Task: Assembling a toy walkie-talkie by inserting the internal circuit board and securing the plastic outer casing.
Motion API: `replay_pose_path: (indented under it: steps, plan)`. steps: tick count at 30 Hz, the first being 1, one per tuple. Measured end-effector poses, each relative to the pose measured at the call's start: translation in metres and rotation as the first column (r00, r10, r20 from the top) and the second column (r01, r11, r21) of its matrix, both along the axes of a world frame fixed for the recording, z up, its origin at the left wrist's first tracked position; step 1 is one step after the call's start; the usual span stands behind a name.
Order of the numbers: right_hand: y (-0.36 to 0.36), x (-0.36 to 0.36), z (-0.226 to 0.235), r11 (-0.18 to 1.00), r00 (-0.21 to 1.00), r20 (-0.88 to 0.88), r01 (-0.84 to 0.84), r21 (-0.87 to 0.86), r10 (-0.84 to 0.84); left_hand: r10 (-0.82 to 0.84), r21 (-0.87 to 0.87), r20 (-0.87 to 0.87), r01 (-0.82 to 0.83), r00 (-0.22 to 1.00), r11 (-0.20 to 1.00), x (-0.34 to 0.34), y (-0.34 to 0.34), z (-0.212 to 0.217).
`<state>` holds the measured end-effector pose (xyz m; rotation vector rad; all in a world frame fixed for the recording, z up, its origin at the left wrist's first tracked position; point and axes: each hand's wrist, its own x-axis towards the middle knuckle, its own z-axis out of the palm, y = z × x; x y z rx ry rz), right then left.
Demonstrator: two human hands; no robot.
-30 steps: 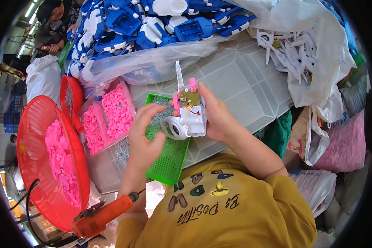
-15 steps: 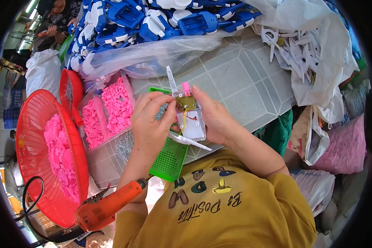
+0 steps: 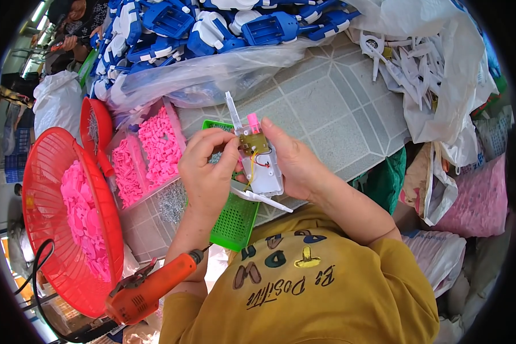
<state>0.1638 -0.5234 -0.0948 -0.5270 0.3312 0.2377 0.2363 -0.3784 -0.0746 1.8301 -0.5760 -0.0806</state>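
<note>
White housing (image 3: 265,180), prong (image 3: 233,110) foremost, long axis forward and slightly left

- The left hand (image 3: 207,163) is left of the white housing (image 3: 268,182), fingers curled, with thumb and forefinger tips pinched together at its upper left edge.
- The right hand (image 3: 292,159) grips the housing from its right side, thumb stretched upward along that edge, the other fingers mostly hidden beneath.
- The left forearm (image 3: 194,232) rises steeply from below left of the housing.
- The right forearm (image 3: 354,200) slants toward it from the lower right.
</note>
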Motion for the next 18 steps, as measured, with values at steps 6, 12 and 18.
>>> replay_pose_path:
  steps: [6, 12, 18]
  plan:
    - [0.001, -0.001, -0.004, 1.000, 1.000, -0.016, 0.002, -0.011, -0.002, -0.019, -0.006, -0.055, 0.018, 0.998, 1.000, 0.000, 0.000, 0.002]
    - [0.002, 0.002, -0.007, 1.000, 1.000, -0.007, 0.001, 0.005, -0.001, -0.065, -0.034, -0.104, 0.062, 0.992, 0.998, 0.004, 0.003, 0.001]
    - [-0.018, 0.012, -0.009, 0.994, 0.995, -0.032, 0.093, 0.049, -0.091, -0.280, 0.247, 0.307, 0.208, 0.910, 0.947, 0.006, 0.022, -0.001]
